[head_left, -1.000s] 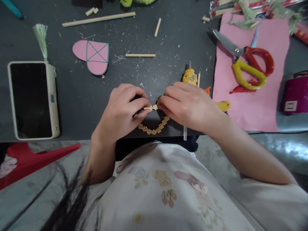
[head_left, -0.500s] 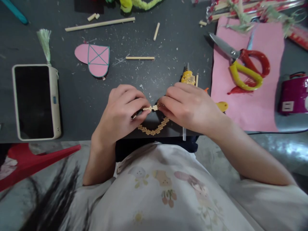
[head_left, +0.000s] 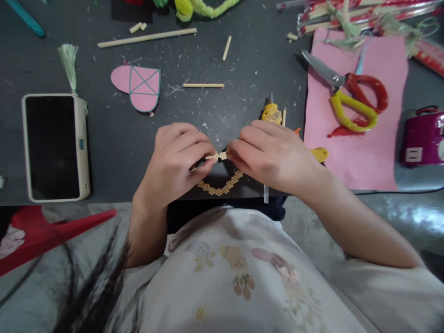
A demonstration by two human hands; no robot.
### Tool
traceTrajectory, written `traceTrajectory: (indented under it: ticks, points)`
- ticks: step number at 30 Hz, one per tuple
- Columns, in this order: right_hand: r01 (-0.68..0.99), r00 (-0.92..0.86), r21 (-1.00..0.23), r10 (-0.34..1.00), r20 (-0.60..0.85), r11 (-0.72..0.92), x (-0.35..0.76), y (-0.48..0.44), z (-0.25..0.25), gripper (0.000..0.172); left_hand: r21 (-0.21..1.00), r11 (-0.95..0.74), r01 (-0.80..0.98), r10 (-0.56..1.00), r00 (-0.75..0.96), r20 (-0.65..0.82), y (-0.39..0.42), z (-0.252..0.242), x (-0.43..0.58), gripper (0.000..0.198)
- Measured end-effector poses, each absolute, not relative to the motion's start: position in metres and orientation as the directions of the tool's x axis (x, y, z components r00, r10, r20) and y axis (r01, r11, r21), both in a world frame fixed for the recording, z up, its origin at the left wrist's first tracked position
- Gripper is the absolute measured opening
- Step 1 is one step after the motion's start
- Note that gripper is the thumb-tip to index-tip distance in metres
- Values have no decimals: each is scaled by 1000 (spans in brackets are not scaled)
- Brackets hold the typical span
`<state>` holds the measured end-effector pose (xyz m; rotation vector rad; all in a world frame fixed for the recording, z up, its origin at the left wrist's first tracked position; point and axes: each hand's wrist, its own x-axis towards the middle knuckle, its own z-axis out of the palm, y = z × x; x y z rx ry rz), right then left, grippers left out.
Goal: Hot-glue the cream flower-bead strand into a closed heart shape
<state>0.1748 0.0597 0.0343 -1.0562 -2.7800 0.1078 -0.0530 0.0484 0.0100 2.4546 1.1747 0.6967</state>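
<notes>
A string of small cream flower-shaped pieces, like a flower trim (head_left: 219, 190), runs between my hands near the table's front edge. My left hand (head_left: 180, 157) pinches one part of it between thumb and fingers. Close by on the other side, my right hand (head_left: 268, 150) has its fingertips closed on the same trim. A short stretch shows between the two pinches, and a loop of it sags below toward me. The fingers hide the parts that they grip. Just beyond my right hand is a glue gun with a yellow body (head_left: 271, 112), partly covered by that hand.
Red-and-yellow scissors (head_left: 347, 88) rest on a pink sheet (head_left: 374, 162) at the right, beside a purple object (head_left: 423, 138). A phone (head_left: 52, 148) lies at the left. Wooden sticks (head_left: 203, 85) and a pink cutout (head_left: 144, 86) lie farther back.
The hands and the trim hold almost the same position. The view has shifted slightly, so the things at the left appear a little farther right.
</notes>
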Motion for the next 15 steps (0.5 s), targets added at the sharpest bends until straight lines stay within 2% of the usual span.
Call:
traceTrajectory:
  ticks: [15]
  points:
    - [637,-752,-85,642,151,766,177,61,31,28,480,-581,658,811,518,271,49,6,-54,7]
